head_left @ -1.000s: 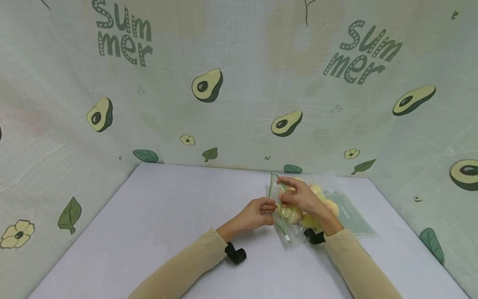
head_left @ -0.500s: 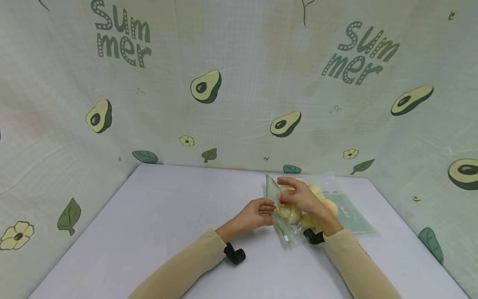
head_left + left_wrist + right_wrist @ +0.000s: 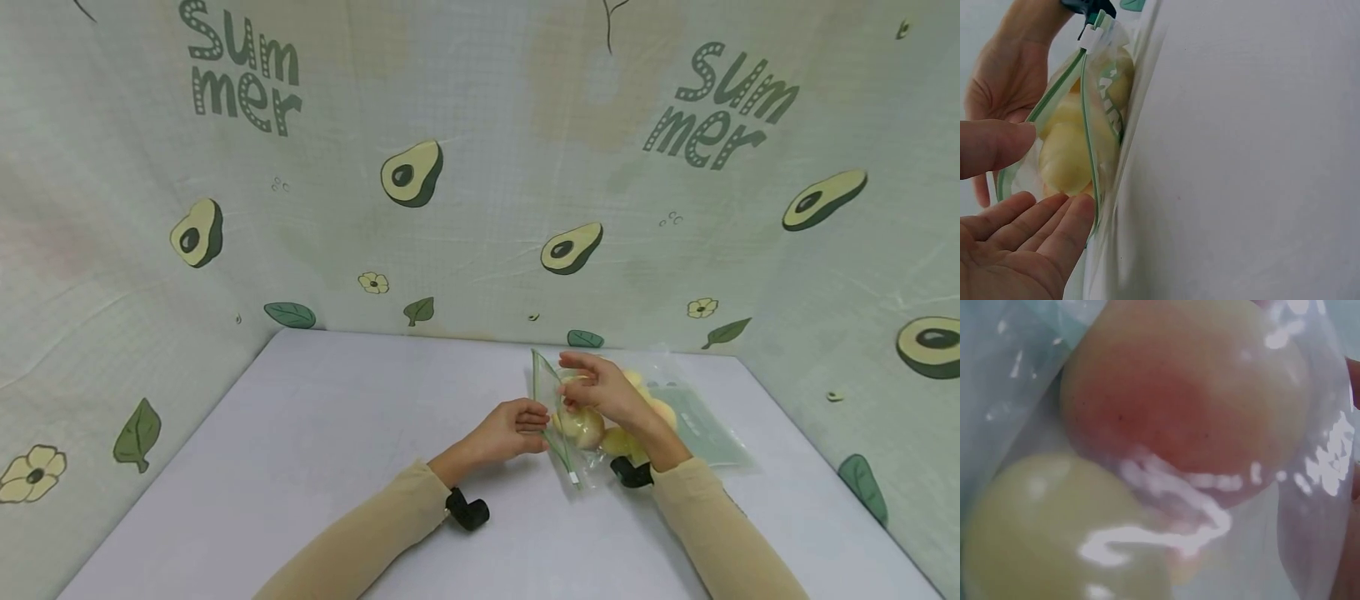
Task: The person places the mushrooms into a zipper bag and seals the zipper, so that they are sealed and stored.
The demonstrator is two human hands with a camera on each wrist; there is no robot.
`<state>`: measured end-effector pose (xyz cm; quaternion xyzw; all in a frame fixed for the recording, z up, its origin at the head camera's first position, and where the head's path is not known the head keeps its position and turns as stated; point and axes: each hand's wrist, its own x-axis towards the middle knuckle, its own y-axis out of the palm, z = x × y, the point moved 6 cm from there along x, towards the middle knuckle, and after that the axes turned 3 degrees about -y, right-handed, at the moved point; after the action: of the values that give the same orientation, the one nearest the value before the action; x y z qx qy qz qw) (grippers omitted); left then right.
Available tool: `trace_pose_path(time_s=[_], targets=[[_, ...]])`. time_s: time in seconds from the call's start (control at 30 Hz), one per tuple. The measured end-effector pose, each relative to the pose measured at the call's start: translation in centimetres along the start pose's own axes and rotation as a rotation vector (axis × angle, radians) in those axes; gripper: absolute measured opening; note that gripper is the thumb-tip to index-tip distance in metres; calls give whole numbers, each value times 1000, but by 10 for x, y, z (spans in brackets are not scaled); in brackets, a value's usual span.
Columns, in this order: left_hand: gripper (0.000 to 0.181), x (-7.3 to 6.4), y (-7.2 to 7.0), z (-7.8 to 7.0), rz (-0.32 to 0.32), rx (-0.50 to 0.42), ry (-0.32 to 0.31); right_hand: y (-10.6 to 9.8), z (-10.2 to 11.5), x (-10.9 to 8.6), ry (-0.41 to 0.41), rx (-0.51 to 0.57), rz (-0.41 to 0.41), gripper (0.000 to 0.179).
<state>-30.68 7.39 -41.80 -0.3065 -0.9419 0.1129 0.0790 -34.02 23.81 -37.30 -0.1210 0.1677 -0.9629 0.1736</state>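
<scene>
A clear zip bag [image 3: 547, 385] with green edging and a white slider stands with its mouth parted. Inside are several pale yellow fruits [image 3: 1066, 159], one with a red blush, a peach-like fruit [image 3: 1185, 394] in the right wrist view. My left hand [image 3: 510, 429] is at the bag's left side; in the left wrist view its fingers [image 3: 1054, 237] lie straight by the mouth, thumb held apart. My right hand [image 3: 607, 392] is over the bag's right side, fingers spread beside the other lip; in the left wrist view some of its fingers are hidden.
A pale green translucent flat sheet or bag [image 3: 701, 425] lies right of the fruit on the white table [image 3: 337, 433]. Black wrist cameras [image 3: 467, 510] sit at both wrists. A cloth [image 3: 480, 275] printed with avocados hangs around the table.
The left lip of the bag has moved left and its mouth has widened. My right hand has come slightly away from the far end of the lip, showing more of the fruit.
</scene>
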Motion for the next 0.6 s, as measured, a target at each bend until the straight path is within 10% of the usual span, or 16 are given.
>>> trace_pose_path(time_s=[0.6], targets=[[32, -9, 1, -16, 4, 37, 8, -1, 15, -4, 11, -36, -20, 58]])
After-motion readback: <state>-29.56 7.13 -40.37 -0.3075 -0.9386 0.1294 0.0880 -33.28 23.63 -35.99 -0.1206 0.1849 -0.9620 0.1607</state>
